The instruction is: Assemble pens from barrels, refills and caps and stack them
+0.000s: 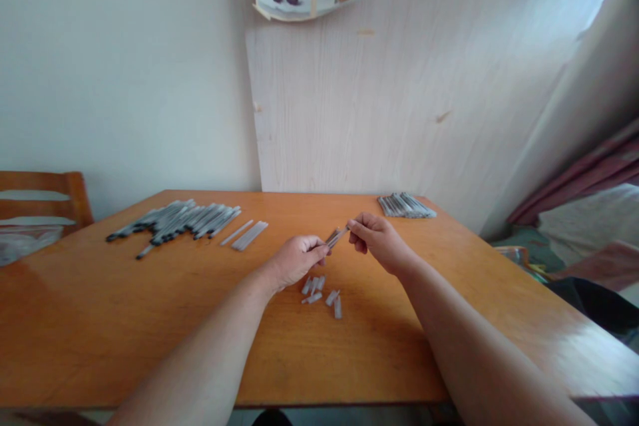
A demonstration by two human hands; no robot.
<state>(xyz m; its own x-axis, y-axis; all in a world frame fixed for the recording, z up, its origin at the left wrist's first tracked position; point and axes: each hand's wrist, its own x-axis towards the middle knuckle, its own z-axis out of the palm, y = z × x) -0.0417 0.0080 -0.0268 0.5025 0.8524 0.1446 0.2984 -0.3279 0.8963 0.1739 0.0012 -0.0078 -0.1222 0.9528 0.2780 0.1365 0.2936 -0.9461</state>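
Note:
My left hand (pixel 302 259) is closed around a few thin, pen-like clear tubes (pixel 333 237) with dark parts, held slanted above the middle of the table. My right hand (pixel 372 237) pinches at the upper end of one of them, thumb against forefinger; the exact piece between those fingertips is too small to tell. Below the hands, several short translucent plastic pieces (pixel 313 287) lie scattered on the wood, some with a narrow tip. One such piece, a short clear sleeve (pixel 338 307), lies nearest to me.
On the wooden table (pixel 200 333), a pile of clear tubes with black ends (pixel 180 219) lies left, beside plain clear tubes (pixel 250 236). A neat row of dark-and-clear tubes (pixel 407 205) sits back right. A chair (pixel 74 200) stands left; a dark container (pixel 594 306) is right.

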